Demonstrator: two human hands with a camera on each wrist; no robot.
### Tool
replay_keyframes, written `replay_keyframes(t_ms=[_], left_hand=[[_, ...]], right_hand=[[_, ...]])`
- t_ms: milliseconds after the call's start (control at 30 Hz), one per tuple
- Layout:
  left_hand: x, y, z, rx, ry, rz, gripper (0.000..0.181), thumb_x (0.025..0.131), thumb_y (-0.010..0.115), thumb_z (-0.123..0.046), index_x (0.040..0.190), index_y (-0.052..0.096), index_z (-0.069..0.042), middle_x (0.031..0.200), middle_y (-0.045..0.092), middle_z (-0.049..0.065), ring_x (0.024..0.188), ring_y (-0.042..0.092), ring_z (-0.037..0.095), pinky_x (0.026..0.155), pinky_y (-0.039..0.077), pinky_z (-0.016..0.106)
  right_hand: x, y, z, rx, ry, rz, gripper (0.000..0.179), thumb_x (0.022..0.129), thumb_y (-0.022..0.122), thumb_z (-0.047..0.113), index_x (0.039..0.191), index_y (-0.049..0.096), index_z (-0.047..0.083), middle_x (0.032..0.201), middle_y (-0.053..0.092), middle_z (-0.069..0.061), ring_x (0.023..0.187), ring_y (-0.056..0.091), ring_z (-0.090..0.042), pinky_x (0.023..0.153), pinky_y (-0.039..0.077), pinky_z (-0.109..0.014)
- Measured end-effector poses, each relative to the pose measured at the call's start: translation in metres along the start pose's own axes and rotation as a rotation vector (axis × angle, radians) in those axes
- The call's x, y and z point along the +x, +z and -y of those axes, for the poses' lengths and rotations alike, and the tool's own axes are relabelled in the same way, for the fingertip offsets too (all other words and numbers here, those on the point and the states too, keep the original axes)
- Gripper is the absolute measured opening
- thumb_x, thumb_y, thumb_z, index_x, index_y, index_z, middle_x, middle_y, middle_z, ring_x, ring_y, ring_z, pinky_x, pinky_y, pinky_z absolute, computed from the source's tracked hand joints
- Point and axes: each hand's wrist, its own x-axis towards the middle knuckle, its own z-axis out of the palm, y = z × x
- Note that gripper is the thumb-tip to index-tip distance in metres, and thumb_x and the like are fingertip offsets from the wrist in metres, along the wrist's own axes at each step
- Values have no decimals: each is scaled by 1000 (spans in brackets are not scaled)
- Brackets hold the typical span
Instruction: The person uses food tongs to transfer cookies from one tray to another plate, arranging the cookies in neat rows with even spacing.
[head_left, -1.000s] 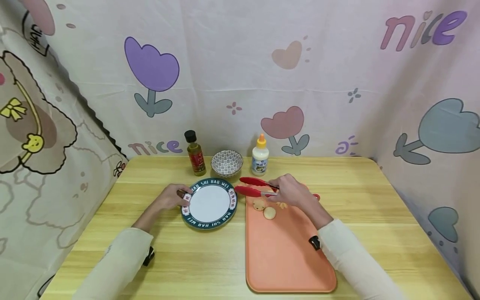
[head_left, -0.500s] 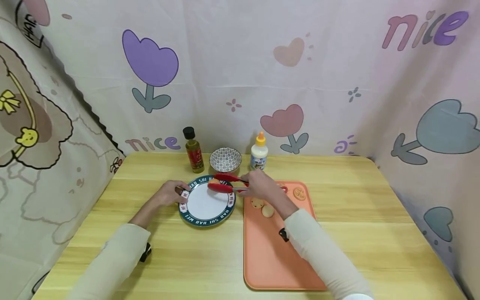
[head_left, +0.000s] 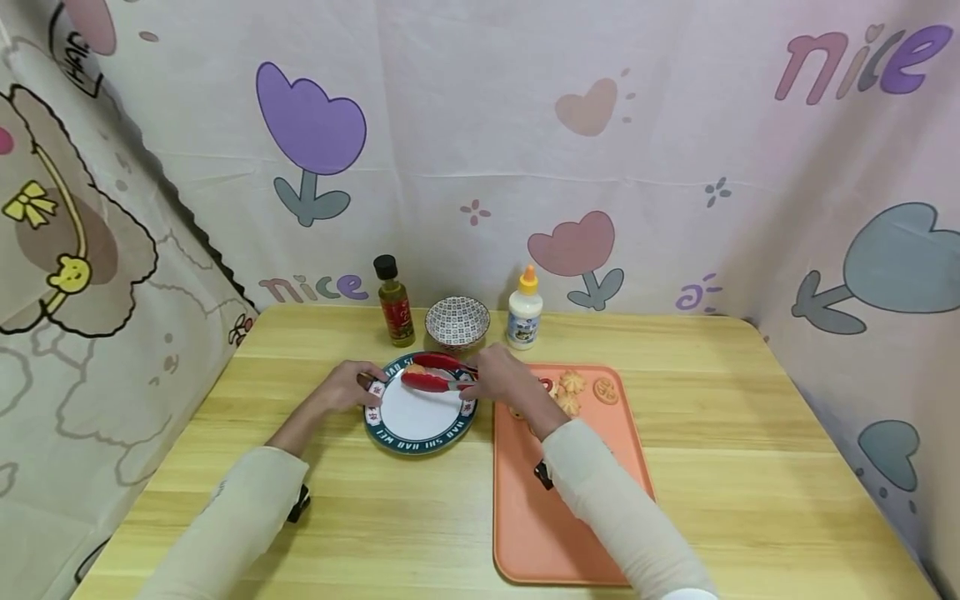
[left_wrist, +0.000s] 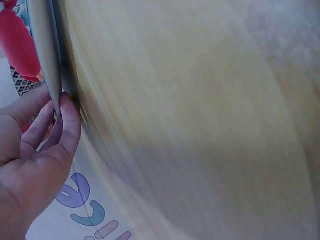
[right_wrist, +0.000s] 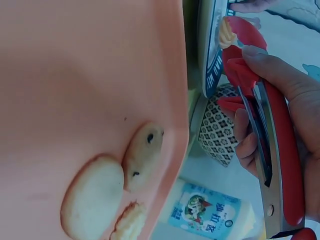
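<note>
My left hand [head_left: 348, 387] pinches the left rim of a round white plate [head_left: 420, 417] with a dark green lettered border. In the left wrist view, the thumb of that hand [left_wrist: 45, 145] lies on one side of the rim and the fingers on the other. Red-tipped metal tongs [head_left: 431, 383] are gripped in my right hand [head_left: 506, 379], reaching over the plate's upper part. Between the tong tips is a small ridged golden cookie [right_wrist: 226, 34], close over the plate. The right wrist view shows the red handle of the tongs [right_wrist: 285, 165] lying along my palm.
Right of the plate lies an orange tray [head_left: 555, 500] with several cookies [head_left: 572, 382] at its far end, some hidden by my right arm. Behind stand an oil bottle [head_left: 397, 310], a patterned bowl [head_left: 457, 323] and a white squeeze bottle [head_left: 524, 318] with a yellow cap.
My right hand has carried the tongs and cookie leftward from the tray's far-left edge to over the plate. The left hand has stayed at the plate's rim.
</note>
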Motion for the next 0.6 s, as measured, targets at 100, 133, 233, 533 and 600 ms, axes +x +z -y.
replay_keyframes(t_ms=[100,133,233,533,600], left_hand=[[0,0,1,-7,-7,1,37,75,75,-4,111,64,1,112,60,21,94,56,27,72,51,29],[0,0,1,-11,-8,1,37,75,75,-3,111,64,0,111,60,21,94,56,27,72,51,29],[0,1,2,-12,-12,1,37,76,74,-3,111,64,0,111,60,20,94,56,26,72,50,28],[2,-1,1,3,-23,-1,36,76,74,-4,111,64,-1,106,61,18,94,55,26,74,49,30],[1,0,0,6,-23,-1,37,76,74,-4,111,64,-1,108,60,19,94,55,26,75,49,30]], right_hand=[[1,2,3,2,2,11,50,74,79,38,116,69,14,86,67,0,70,54,-14,56,41,-21],[2,3,4,4,6,14,51,74,79,38,116,69,13,85,66,1,69,54,-14,55,41,-21],[2,5,5,-1,13,22,51,74,79,39,118,68,13,82,64,2,68,53,-13,54,40,-21],[-2,4,3,13,11,4,52,73,80,39,117,68,13,92,68,-1,72,54,-14,58,42,-22],[-6,1,1,34,6,3,56,73,80,37,121,66,13,100,70,-3,74,55,-14,60,45,-22]])
